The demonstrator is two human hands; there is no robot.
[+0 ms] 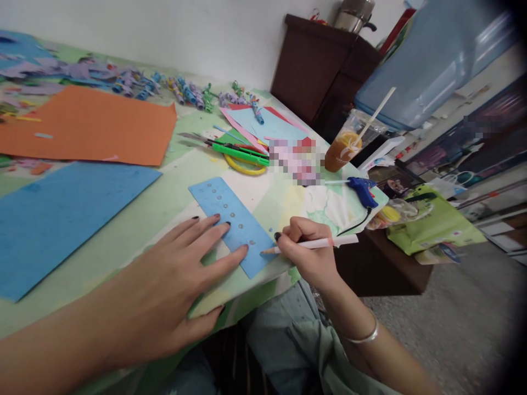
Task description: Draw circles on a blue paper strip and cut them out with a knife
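The left hand (179, 277), fingers apart, was laid on a blue strip (244, 218); a pencil (319, 243) was clamped between fingers of the right hand (315, 260).

two hands (177, 280), one pencil (346, 240), one blue strip (247, 226), one orange sheet (99, 126), one glue gun (362, 192), one green cutter (242, 154), one cup (341, 151), one straw (376, 112), one bracelet (364, 340)

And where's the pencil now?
In the head view, the pencil is just right of centre, held in the right hand, its tip at the near end of the small blue paper strip.
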